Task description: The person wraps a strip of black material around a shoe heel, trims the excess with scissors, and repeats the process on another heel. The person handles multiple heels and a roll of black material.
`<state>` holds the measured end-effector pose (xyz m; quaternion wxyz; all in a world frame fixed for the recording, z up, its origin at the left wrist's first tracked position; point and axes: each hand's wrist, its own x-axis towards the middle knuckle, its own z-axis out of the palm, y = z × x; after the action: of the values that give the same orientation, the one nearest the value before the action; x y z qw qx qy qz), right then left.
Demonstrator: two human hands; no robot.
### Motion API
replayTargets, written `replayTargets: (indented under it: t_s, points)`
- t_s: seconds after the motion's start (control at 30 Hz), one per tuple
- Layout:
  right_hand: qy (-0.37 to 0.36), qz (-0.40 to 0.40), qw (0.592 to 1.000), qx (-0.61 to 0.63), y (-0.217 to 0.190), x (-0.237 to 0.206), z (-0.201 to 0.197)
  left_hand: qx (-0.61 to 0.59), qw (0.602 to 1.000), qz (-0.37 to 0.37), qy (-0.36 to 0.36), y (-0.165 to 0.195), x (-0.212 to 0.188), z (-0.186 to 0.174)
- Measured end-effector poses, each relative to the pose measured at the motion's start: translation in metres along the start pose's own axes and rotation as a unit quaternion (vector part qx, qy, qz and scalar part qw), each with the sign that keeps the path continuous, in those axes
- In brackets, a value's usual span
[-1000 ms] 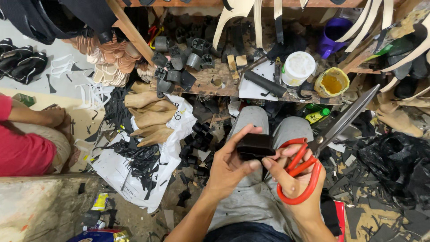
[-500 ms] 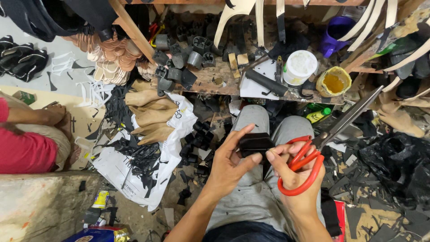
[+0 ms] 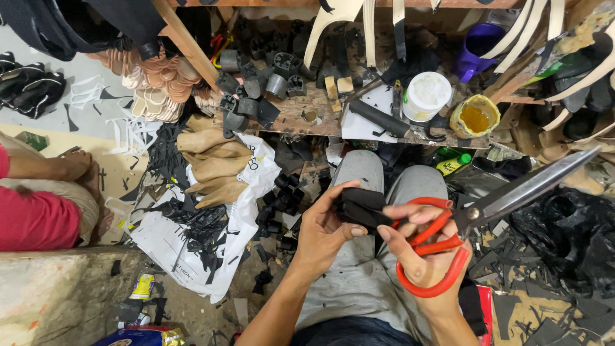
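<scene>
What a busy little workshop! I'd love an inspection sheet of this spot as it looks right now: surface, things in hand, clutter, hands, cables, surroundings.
Surface: wooden bench, crowded; floor below littered with black offcuts.
Job's things: folded black piece; red-handled scissors, blades pointing up to the right.
Clutter: white tub, yellow glue pot, black heel blocks, tan foot-shaped lasts on a white bag.
Hands: left hand grips the black piece; right hand is through the scissor handles.
Cables: nothing seen.
Surroundings: another person's arm in a red sleeve at the left; stacked soles.
</scene>
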<state>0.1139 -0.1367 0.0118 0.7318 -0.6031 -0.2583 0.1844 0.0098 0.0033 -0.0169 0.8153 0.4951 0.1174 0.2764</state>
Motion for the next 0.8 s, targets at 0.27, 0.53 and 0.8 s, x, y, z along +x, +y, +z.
replayTargets:
  t_s: [0.27, 0.53, 0.8]
  points:
    - [-0.022, 0.087, 0.995, -0.051, -0.009, 0.015, 0.002, 0.109, 0.993, -0.009, -0.049, 0.011, -0.006, -0.001]
    - [-0.084, 0.026, 0.995, 0.054, -0.003, 0.013, -0.004, 0.021, 0.999, -0.021, -0.036, 0.001, -0.008, 0.000]
    - [-0.160, 0.098, 0.970, -0.154, 0.001, 0.023, -0.041, 0.009, 1.000, 0.017, 0.003, 0.003, -0.005, -0.013]
